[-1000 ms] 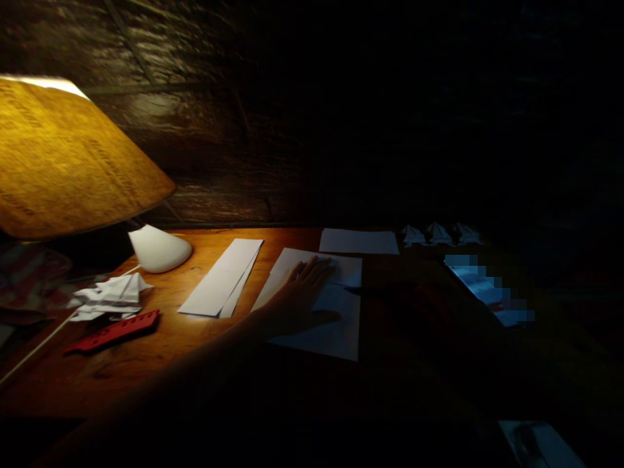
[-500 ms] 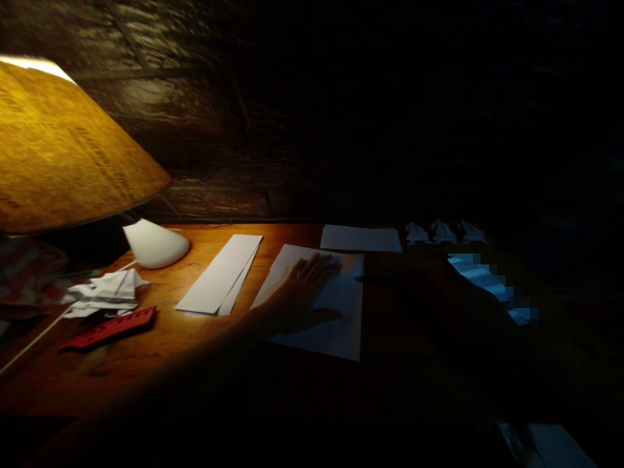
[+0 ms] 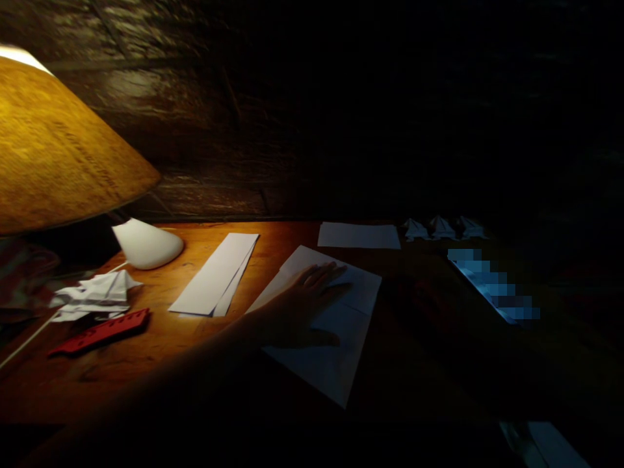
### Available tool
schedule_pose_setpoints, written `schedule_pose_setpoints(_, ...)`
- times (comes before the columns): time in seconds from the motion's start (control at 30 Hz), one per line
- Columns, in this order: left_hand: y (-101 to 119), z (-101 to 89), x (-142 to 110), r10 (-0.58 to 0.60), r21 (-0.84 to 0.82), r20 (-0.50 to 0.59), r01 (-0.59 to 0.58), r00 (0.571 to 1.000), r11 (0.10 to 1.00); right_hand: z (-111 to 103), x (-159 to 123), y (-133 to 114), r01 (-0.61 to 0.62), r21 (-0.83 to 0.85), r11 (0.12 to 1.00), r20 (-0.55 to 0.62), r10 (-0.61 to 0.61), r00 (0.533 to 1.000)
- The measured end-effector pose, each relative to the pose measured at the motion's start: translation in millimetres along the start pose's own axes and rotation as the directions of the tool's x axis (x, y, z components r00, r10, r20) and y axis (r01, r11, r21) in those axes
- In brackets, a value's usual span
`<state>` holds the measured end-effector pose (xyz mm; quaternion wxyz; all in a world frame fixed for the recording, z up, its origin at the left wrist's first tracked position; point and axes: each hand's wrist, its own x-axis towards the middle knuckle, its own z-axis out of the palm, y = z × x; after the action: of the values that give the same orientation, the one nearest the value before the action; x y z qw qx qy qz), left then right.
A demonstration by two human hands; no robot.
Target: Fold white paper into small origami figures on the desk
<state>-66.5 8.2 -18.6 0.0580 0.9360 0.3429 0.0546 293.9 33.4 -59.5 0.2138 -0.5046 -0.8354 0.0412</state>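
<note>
My left hand (image 3: 314, 305) lies flat on a white sheet of paper (image 3: 331, 377), fingers spread and thumb apart. The sheet sits at an angle on the wooden table, and a line, a crease or a cut, runs across its right part. To the right of the sheet, my right hand (image 3: 429, 296) is only a faint shape in deep shadow. Its fingers, and anything in them, cannot be made out. Left of my left hand are long folded white paper strips (image 3: 214, 276). Behind the sheet rests a small stack of white paper (image 3: 358, 235).
A lit lamp with a yellow shade (image 3: 63, 143) and white base (image 3: 149, 244) stands at the left. Near it lie crumpled folded paper (image 3: 97, 292) and a red ruler-like piece (image 3: 100, 333). Three small folded paper figures (image 3: 442, 229) line the back right, with a glowing screen (image 3: 487, 286) nearer.
The sheet under my left hand has turned clockwise, its near corner now pointing towards me. A thin dark pointed tip over its right edge has gone from sight. The view shifts slightly.
</note>
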Motion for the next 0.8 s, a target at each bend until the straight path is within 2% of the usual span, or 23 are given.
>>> schedule_pose_setpoints(0.1, 6, -1.2, 1, 0.052, -0.015, 0.02, -0.052, 0.998, 0.999, -8, 0, -12, 0.019, -0.054, 0.998, 0.033, -0.017, 0.999)
schedule_pose_setpoints(0.23, 8, -2.5, 0, 0.053, -0.025, 0.028, -0.052, 0.998, 0.998, -7, 10, -22, 0.054, -0.058, 0.997, 0.036, -0.052, 0.998)
schedule_pose_setpoints(0.43, 8, 0.3, -1, 0.021, 0.006, 0.04, -0.021, 0.999, 1.0, -9, 18, -36, 0.042, -0.015, 0.999, 0.042, -0.042, 0.998)
schedule_pose_setpoints(0.57, 7, 3.0, -1, 0.011, 0.027, 0.041, -0.013, 0.999, 1.0, -13, 20, -42, 0.048, 0.086, 0.995, 0.086, -0.055, 0.995)
schedule_pose_setpoints(0.7, 7, 2.4, -1, 0.028, 0.035, 0.059, -0.03, 0.998, 0.999, -5, 20, -22, 0.053, 0.148, 0.988, 0.081, -0.066, 0.995)
schedule_pose_setpoints(0.8, 7, 1.1, -1, 0.03, 0.042, 0.072, -0.033, 0.997, 0.999, 3, 16, 10, -0.054, 0.122, 0.991, -0.038, 0.059, 0.998)
